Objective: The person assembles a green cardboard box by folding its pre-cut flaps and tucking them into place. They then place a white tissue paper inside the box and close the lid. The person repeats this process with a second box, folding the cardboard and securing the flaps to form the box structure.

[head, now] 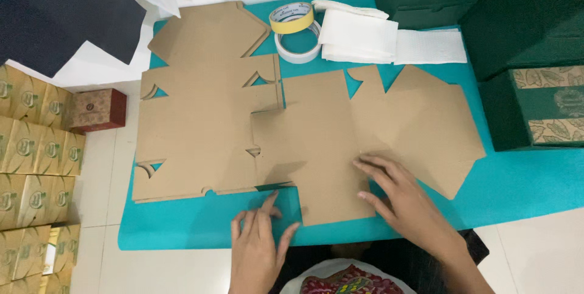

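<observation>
Two flat cardboard blanks lie on the teal mat [517, 190], overlapping at the middle; neither has a wall raised or a flap turned up, so by my judgement the folding work is at its very start, with every crease, tuck and any taping yet to be made.

Right blank [365, 123]: the right hand [404, 199] lies flat on its lower panel, fingers spread and pressing down, pinching nothing. The fingertips point toward the overlap; the angled flaps lie beyond and to the outer side of the knuckles.

Left blank [201, 129]: it lies just ahead of the left hand [258, 242]. That hand rests on the mat, fingers loosely spread, the index tip touching or nearly touching the blank's lower edge where the two sheets meet. It grips nothing.

Tape rolls [296, 32], one yellow propped on one white, stand well beyond both sets of fingertips, untouched. White paper sheets [377, 38] sit beside them. Dark green boxes [535, 75] stand off past the right hand's outer side; gold cartons [33, 160] are stacked on the floor past the left hand's outer side, with a small red box [97, 110] near them.
</observation>
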